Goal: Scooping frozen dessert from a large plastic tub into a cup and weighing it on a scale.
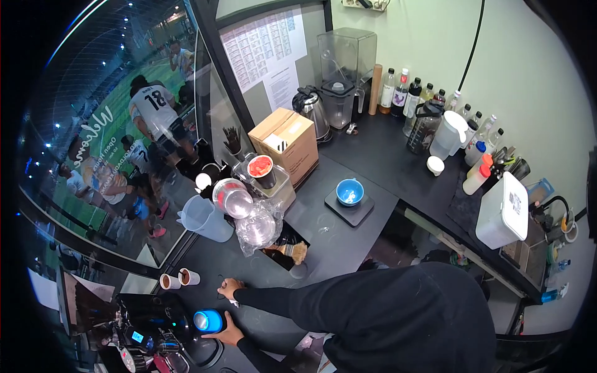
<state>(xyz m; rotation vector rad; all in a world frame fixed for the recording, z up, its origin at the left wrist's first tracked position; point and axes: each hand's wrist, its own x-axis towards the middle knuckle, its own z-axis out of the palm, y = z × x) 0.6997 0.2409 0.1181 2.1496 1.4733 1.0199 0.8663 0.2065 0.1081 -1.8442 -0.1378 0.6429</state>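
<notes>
My left hand (228, 330) is around the side of a blue cylindrical container (213, 321) with a silvery round top, at the lower left. Just above it in the picture, my right hand (231, 289) rests over the dark counter (261, 317) with curled fingers, against a small white piece of cloth or paper (233, 303). Two paper cups (189, 277) with brown contents stand beyond the hands. A black coffee machine or grinder (154, 317) with a lit display is left of the container. Further off, a blue cup (350, 192) with something white inside sits on a flat black scale (359, 212).
Near the window stand a clear pitcher (205, 219), plastic-wrapped lids (256, 228), a brush (296, 252) and a cardboard box (291, 149). A kettle (315, 109), blender (338, 100), bottles (413, 95) and white bin (503, 210) line the wall side. People stand outside the glass.
</notes>
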